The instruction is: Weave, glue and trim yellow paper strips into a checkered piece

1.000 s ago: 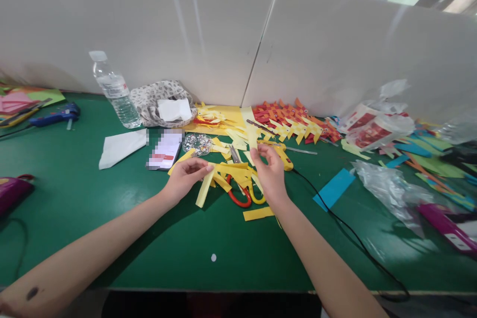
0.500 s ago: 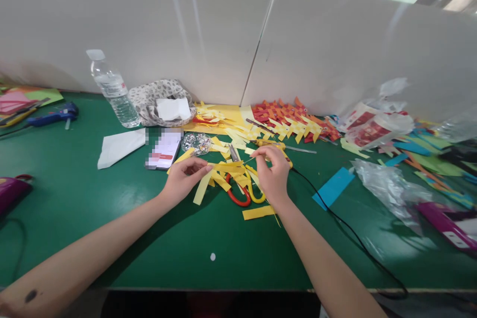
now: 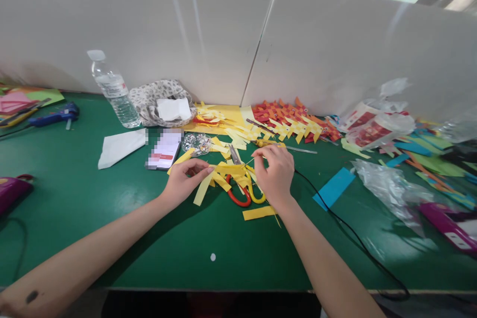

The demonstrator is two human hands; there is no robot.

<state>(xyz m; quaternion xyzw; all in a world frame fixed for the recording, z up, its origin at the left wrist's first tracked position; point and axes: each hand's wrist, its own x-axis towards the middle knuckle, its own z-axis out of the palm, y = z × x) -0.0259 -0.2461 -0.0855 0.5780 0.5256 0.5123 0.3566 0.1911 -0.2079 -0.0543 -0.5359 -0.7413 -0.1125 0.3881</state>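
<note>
My left hand (image 3: 186,179) pinches the left end of a yellow paper strip (image 3: 229,169) between thumb and fingers. At the strip's right end, my right hand (image 3: 275,171) is closed on a thin, pale sliver (image 3: 250,161); whether this is part of the strip or a separate piece I cannot tell. Beneath both hands lie scissors (image 3: 238,201) with red and yellow handles, blades pointing away, among loose yellow paper strips (image 3: 202,189). One more yellow strip (image 3: 258,212) rests by my right wrist. A yellow glue gun (image 3: 269,143) is partly hidden behind the right hand.
A phone (image 3: 166,148), a round case of small beads (image 3: 197,143) and a water bottle (image 3: 116,90) stand left of centre. Woven red and yellow paper pieces (image 3: 286,121) lie along the partition. A black cable (image 3: 346,228), blue paper (image 3: 334,189) and clear plastic (image 3: 391,189) occupy the right.
My right hand has turned slightly and shifted a little to the right, the sliver still in its fingers. The left hand stays almost in place with the strip.
</note>
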